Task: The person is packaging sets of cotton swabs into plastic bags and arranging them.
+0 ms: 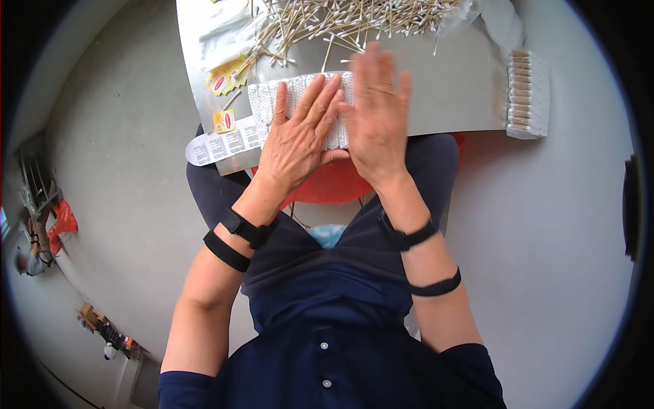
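A white block of packed cotton swabs [262,102], their tips forming a bumpy top, lies at the near edge of the grey metal table [456,88]. My left hand [300,136] rests flat over its middle, fingers stretched out and thumb apart. At the block's right end is my right hand [375,129], palm down with fingers extended and smeared by motion. Whether it touches the block I cannot tell. Neither hand grips anything. Part of the block is hidden under my hands.
Loose cotton swabs [354,17] pile up at the far side. Clear plastic bags [228,34], yellow cards [225,83] and a printed label strip [228,143] lie left. Packed swabs [521,92] stand at the right edge. Something red [323,184] shows below the table.
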Motion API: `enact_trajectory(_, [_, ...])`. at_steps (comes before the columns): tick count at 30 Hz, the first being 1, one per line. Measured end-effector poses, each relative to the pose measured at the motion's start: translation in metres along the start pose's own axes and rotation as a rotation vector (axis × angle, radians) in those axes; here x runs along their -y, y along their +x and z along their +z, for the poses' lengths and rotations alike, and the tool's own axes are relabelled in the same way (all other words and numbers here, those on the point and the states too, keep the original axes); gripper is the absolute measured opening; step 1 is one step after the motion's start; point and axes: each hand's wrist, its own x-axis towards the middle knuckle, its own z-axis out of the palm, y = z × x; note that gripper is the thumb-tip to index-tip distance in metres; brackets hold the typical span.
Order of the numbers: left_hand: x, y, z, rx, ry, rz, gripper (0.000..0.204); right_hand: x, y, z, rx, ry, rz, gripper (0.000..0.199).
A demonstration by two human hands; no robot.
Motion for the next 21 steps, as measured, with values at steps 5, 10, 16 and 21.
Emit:
enact_trajectory(5, [0.002,0.001,-0.003,-0.013,-0.066,0.042,0.1,-0.015,-0.01,0.026,0.158,-0.007,0.013,0.064])
enact_trajectory(10, [0.008,-0.015,-0.016,-0.151,-0.029,-0.052,0.11,0.003,-0.009,0.002,0.118,0.064,-0.029,0.076])
enact_trajectory(16, [0.023,-0.015,-0.008,-0.061,-0.057,-0.012,0.109,0.004,-0.014,0.021,0.223,-0.072,-0.089,0.077])
enact_trajectory(21, [0.031,-0.022,-0.019,-0.126,-0.162,-0.069,0.088,-0.005,-0.031,-0.006,0.004,0.122,0.022,0.062])
